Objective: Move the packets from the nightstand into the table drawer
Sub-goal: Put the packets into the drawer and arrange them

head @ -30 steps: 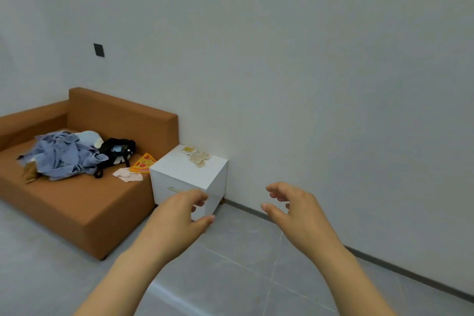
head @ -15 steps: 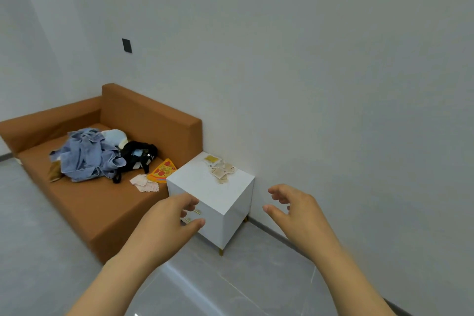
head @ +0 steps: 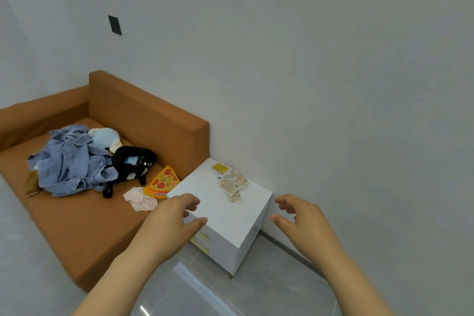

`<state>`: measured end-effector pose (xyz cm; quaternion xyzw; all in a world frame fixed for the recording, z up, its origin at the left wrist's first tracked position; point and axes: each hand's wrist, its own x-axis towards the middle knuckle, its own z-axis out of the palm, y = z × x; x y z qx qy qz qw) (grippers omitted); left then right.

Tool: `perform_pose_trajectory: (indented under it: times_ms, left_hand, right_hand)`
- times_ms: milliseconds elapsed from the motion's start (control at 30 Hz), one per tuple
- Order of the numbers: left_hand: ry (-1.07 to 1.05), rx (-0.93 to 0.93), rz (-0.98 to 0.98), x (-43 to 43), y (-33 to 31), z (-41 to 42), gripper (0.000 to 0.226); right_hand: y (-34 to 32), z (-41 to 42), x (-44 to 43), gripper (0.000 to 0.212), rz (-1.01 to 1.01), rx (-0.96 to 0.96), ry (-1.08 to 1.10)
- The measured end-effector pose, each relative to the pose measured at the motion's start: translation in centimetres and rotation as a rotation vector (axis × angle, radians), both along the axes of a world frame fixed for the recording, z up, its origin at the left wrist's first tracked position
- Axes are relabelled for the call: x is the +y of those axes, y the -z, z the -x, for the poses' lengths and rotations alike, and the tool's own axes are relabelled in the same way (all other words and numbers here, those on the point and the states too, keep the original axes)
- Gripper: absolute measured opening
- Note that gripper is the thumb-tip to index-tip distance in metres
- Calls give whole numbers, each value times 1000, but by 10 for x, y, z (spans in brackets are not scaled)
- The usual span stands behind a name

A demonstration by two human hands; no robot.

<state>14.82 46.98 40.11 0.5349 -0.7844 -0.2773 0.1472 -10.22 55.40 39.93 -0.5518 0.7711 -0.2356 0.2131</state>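
Reaching toward a white cube nightstand (head: 225, 215) with 2 bare hands, both empty.

Small beige paper packets (head: 232, 185) and 1 yellow packet (head: 220, 168) lie clustered on its top near the wall; left hand (head: 174, 223) and right hand (head: 305, 223) hover with fingers loosely spread.

Your one head camera looked forward and down from standing height, nightstand (head: 225, 215) near at twelve o'clock, sofa (head: 77, 223) at ten, wall (head: 333, 84) filling two, both forearms entering from six. No second view shared anything.
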Motion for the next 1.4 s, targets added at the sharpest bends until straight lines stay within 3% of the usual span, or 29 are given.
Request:
perform_pose_trajectory:
  times_ms: [333, 733, 1033, 1200, 1400]
  left_hand:
    - [74, -81, -126, -178, 44, 5, 39]
    - [94, -255, -214, -351, 128, 60, 43]
    - [147, -387, -271, -465, 249, 110, 57]
    - [271, -442, -255, -516, 323, 136, 58]
    - [329, -480, -245, -559, 402, 171, 65]
  right_hand:
    - [55, -1, -146, 43, -204, -50, 97]
    - [151, 69, -312, 57, -398, -93, 173]
    - [269, 95, -424, 73, -609, -97, 194]
    - [349, 88, -461, 78, -614, -107, 213]
    - [430, 86, -494, 86, -611, 34, 184]
